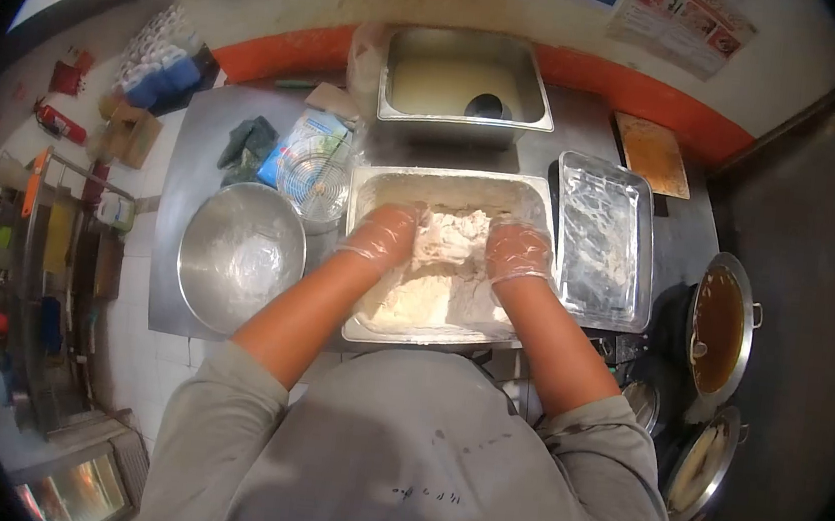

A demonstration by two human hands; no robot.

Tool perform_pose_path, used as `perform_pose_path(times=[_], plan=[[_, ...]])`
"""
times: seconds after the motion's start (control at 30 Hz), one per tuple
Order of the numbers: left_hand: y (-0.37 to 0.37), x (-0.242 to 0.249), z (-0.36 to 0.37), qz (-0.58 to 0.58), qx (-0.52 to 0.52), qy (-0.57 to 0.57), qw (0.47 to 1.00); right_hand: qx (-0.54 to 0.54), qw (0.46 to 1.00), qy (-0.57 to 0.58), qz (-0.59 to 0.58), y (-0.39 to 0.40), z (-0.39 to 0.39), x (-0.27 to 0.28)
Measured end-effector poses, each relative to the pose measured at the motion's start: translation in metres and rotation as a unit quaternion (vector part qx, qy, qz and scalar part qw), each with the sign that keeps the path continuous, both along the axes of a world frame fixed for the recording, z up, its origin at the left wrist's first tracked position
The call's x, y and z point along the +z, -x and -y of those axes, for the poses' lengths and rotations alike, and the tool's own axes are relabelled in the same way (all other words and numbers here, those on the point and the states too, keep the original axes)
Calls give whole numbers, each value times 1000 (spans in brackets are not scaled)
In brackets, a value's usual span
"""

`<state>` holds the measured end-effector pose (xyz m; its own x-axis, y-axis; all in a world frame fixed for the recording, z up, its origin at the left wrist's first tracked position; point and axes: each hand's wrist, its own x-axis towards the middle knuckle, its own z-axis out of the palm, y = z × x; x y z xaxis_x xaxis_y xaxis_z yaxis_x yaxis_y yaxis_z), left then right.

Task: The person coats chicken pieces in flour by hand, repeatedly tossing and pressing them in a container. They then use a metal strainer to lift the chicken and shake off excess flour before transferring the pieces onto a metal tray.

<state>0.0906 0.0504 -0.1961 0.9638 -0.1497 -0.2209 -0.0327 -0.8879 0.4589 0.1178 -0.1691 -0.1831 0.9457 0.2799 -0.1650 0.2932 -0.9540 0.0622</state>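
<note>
Both hands wear clear plastic gloves and are inside a deep metal pan (356, 327) of pale flour (414, 300). At the left side of a lumpy, flour-coated mass (453, 236) is my left hand (387, 232), its fingers curled against it. My right hand (519, 250) is curled at the right side of the same mass, so the lumps lie between the two hands. What the lumps are made of under the flour cannot be made out. Loose flour fills the near part of the pan.
Behind stands a metal container (466, 74) of pale liquid with a dark round object. A steel bowl (242, 259) and wire basket (314, 185) are on the left. On the right are a floury tray (601, 238) and a pan of brown liquid (718, 325).
</note>
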Motion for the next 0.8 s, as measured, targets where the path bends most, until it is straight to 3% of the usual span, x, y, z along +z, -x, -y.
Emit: perform_pose_path(times=[0.07, 0.13, 0.17, 0.23, 0.33, 0.4, 0.43, 0.53, 0.6, 0.73, 0.8], plan=[[5, 1, 6, 75, -27, 157, 984, -2, 999, -7, 36, 6, -15, 4], [10, 4, 14, 91, -8, 213, 973, 127, 977, -48, -162, 11, -31, 3], [12, 12, 18, 108, 12, 265, 958, 121, 978, -49, -161, 10, -31, -12], [10, 23, 17, 106, 28, 272, 956, 71, 971, -162, -162, 10, -34, -38], [8, 28, 8, 99, -31, 323, 941, 8, 986, -81, -147, -2, -29, -33], [14, 32, 7, 223, -27, 308, 925, -18, 994, -7, -103, 2, -18, -28], [13, 32, 7, 223, -33, 308, 924, -23, 995, -8, -102, 3, -17, -24], [11, 28, 0, 307, -30, 245, 919, -73, 989, 44, -120, 5, -10, -14], [11, 26, -10, 216, -40, 65, 973, -127, 986, 24, -109, 6, 0, -5], [17, 3, -6, 172, -97, -8, 980, -86, 995, 20, -51, 13, 15, 6], [14, -14, 5, -20, -107, -149, 983, -64, 991, -113, 15, 17, 18, 26]])
